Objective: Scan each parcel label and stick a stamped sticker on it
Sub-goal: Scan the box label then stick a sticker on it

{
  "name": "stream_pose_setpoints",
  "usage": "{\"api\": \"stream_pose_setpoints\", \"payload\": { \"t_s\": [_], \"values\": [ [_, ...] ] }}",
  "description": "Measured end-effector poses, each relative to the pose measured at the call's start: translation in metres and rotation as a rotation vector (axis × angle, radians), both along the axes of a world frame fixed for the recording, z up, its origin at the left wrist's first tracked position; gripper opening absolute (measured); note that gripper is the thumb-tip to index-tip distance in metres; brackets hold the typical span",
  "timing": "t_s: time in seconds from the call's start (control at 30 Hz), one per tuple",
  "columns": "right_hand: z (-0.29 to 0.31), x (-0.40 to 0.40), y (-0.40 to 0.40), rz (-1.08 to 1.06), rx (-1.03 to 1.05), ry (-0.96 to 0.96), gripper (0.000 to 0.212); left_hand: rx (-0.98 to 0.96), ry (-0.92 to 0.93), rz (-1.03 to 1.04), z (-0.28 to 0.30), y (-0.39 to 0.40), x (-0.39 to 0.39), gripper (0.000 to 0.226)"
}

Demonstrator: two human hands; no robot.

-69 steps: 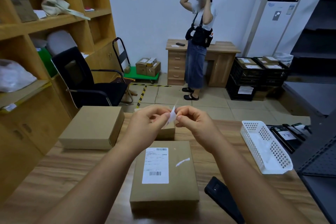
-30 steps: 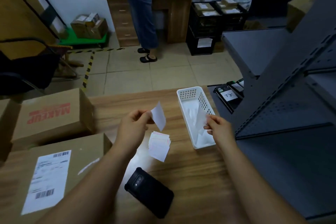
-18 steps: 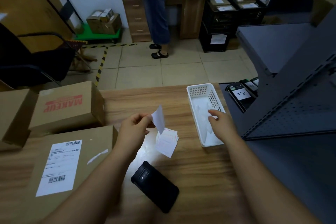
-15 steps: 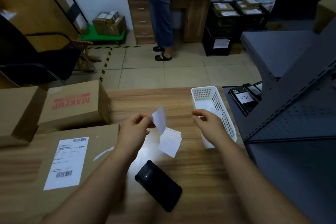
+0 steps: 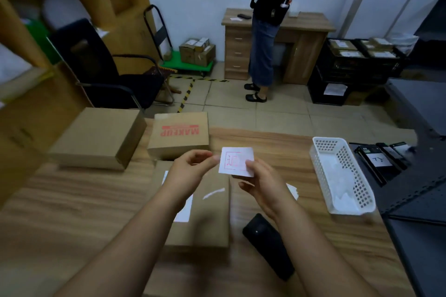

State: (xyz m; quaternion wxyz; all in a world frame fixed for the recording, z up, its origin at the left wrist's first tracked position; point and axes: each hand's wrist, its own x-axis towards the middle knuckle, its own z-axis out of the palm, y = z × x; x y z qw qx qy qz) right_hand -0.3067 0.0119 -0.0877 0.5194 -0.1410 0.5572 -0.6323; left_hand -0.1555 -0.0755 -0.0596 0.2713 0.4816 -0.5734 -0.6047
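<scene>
Scanner [image 5: 268, 246]: black and flat on the table, nearest of all, on the right. No hand is on it.

Parcel [image 5: 207, 217]: a brown box lying flat, just left of the scanner. Arms hide most of its white label [image 5: 184, 210]. I think the lid is stiff enough to press a sticker down on.

Left hand [image 5: 188, 171]: held up over the far end of the parcel. Its fingers are curled in, with the tips at the sticker's left edge. I cannot tell for sure if they pinch it.

Right hand [image 5: 261, 182]: beside the left one. The thumb pinches the sticker's right side against the fingers under it.

Sticker [image 5: 237, 161]: a small white square with a red stamp, held in the air between both hands, above the parcel. It looks thin, light and floppy. If the back is bare it will be sticky, so I think it is best held only by the edges, or it may curl and grab the fingers.

Stack [image 5: 292, 190]: more white paper on the table behind the right hand, mostly hidden.

Basket [image 5: 362, 198]: white, with holes, far right on the table, with white scraps inside.

Boxes: a red-printed box [image 5: 179, 135] is just past the parcel, and a plain box [image 5: 96, 137] sits to its left.

Person [image 5: 268, 31]: stands far off by a desk [image 5: 299, 43].
</scene>
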Motion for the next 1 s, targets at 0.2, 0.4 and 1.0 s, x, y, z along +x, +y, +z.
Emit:
{"api": "stream_pose_setpoints", "payload": {
  "t_s": [0.2,0.4,1.0],
  "values": [
    [-0.006,0.045,-0.009,0.127,0.029,0.007,0.023,-0.037,-0.1,-0.086,-0.02,-0.013,0.04,0.015],
    [-0.035,0.071,-0.025,-0.05,0.209,0.289,0.012,0.015,-0.124,-0.047,-0.047,-0.025,0.06,0.025],
    [-0.121,0.041,-0.103,0.067,0.683,0.983,0.016,-0.757,-0.851,-0.355,-0.19,-0.05,0.125,0.059]
  ]
}}
